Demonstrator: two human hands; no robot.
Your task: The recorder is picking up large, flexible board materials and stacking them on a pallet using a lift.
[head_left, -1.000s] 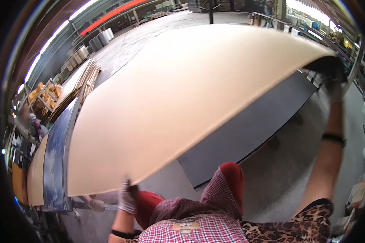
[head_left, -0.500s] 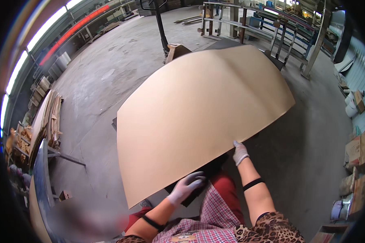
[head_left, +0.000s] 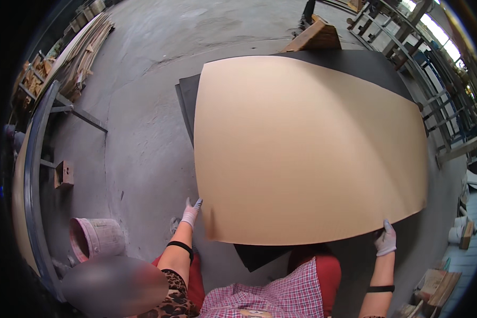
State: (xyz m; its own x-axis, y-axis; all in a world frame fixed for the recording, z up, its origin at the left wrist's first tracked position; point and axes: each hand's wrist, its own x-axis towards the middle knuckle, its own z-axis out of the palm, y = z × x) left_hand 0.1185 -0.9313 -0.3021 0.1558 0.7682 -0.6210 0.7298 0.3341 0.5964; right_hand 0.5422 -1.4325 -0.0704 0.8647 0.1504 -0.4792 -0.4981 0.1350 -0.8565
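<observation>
A large tan sheet (head_left: 307, 148) lies almost flat over a stack of dark sheets (head_left: 371, 66) on the floor. My left hand (head_left: 191, 213), in a pale glove, hovers with fingers spread just beside the sheet's near left corner, not touching it. My gloved right hand (head_left: 386, 239) holds the sheet's near edge at the right corner. A dark sheet corner (head_left: 257, 257) sticks out from under the tan one, just in front of my red-clad knees.
A pink bucket (head_left: 96, 238) stands on the concrete floor at my left, with a small wooden block (head_left: 63, 174) beyond it. A long metal-framed bench (head_left: 34, 159) runs along the left. A wooden crate (head_left: 317, 36) sits behind the stack, and metal racks (head_left: 434, 85) stand to the right.
The tan sheet came down from held up in front of me to lying over the dark stack. My left hand has let go of its edge.
</observation>
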